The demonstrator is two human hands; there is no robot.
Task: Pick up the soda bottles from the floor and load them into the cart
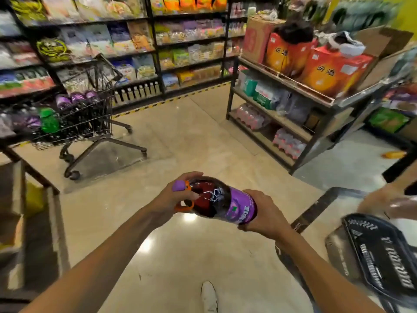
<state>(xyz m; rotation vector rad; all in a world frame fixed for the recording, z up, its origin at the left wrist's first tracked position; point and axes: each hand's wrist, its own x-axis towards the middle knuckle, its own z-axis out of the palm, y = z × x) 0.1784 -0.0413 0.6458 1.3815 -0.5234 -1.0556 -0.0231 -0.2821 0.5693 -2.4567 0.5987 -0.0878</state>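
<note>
Shoe (208, 294): white, below both hands, on glossy tan floor (180, 143).
Left hand (178, 195): fingers curled round purple soda bottle (221, 199) neck.
Right hand (259, 213): fingers clamped under its base.
Tip: carry it level; cart (99, 114), well past left fingertips, looks nearly full, so lay it on top.
Room: snack shelves (191, 41) beyond.

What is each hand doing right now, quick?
Left hand: grips the soda bottle at its neck.
Right hand: grips the same bottle at its bottom end.
</note>
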